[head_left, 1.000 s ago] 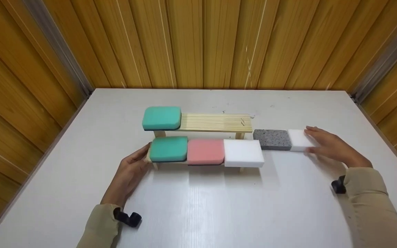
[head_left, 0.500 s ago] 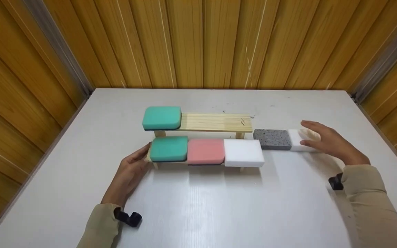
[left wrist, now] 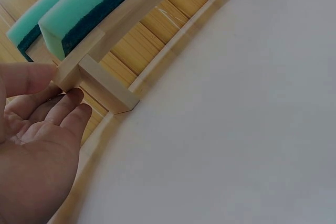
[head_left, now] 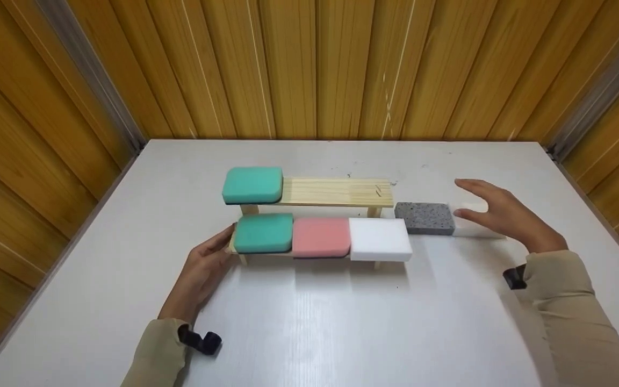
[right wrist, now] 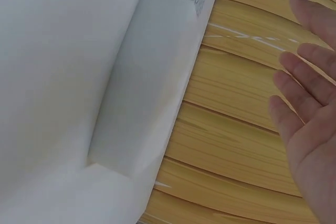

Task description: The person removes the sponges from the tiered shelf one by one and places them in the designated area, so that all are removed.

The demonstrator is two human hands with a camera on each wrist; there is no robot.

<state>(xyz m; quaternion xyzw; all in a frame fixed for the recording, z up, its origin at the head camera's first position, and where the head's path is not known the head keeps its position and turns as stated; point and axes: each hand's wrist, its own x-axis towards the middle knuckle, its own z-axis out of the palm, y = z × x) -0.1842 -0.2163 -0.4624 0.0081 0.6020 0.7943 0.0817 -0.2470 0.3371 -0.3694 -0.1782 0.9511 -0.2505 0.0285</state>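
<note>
- We noted two tan sleeves (head_left: 573, 306) nearest, each with a black wrist mount (head_left: 204, 343) at the cuff.
- The left hand (head_left: 207, 266) reached in from the side; we found it pinching the left end of the lower wooden shelf (left wrist: 128, 19), thumb above, fingers beneath.
- On that shelf we recorded, left to right, a green sponge (head_left: 264, 233), a pink sponge (head_left: 321, 237) and a white block (head_left: 380, 238).
- The right hand (head_left: 516, 215) was raised, thumb and fingers spread, released from everything; it partly hid the far white block (right wrist: 139, 82) from the head camera.
- That block touched a speckled grey block (head_left: 425, 218), both on the white table (head_left: 309, 333).
- Behind, we observed the upper wooden shelf (head_left: 336, 191) with a second green sponge (head_left: 252, 184) at its left end.
- A wood-panelled wall (head_left: 315, 70) stood beyond.
</note>
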